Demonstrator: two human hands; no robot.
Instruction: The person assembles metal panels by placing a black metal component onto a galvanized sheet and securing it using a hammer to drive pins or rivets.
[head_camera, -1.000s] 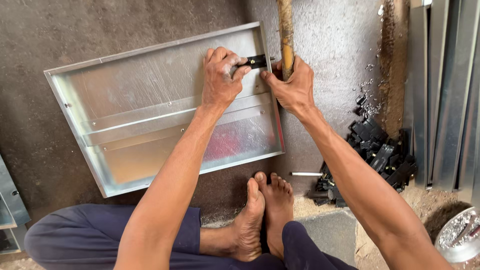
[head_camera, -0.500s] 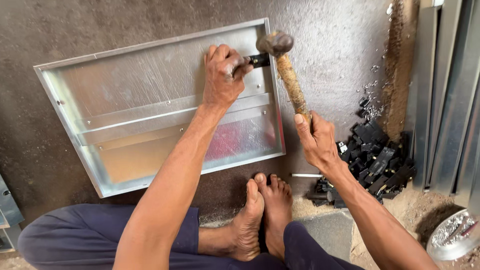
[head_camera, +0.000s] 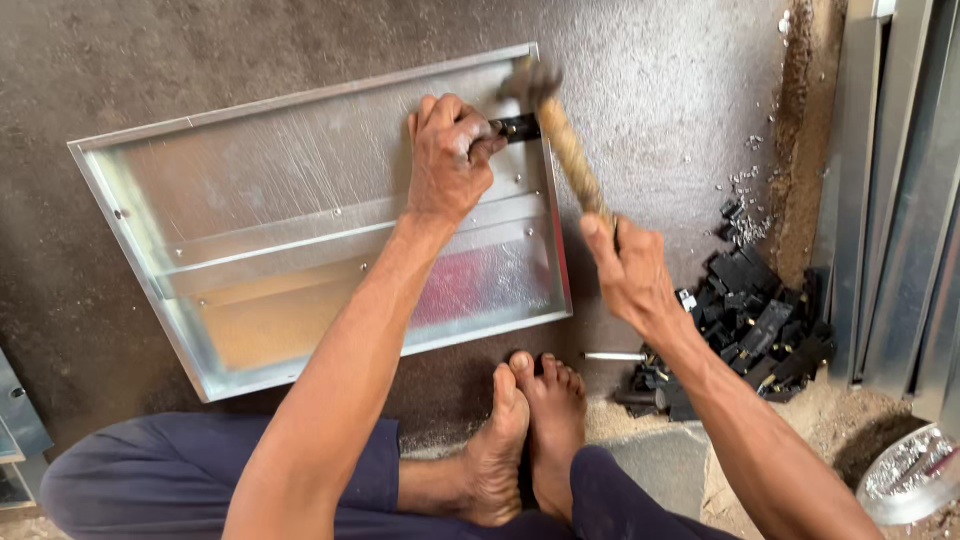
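Gripping a hammer (head_camera: 560, 130) and black part (head_camera: 517, 127) at the shallow metal tray's (head_camera: 250, 330) rim, both hands clenched.

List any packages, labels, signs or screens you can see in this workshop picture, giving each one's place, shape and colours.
None in view: no package, label, sign or screen.
Metal tray: flat on the floor, rectangular, bare silver, unmarked.
Black parts: loose heap at the right, unpackaged.
Metal sheets: standing at the right edge, plain grey.

silver metal tray (head_camera: 250, 180), black parts pile (head_camera: 760, 320)
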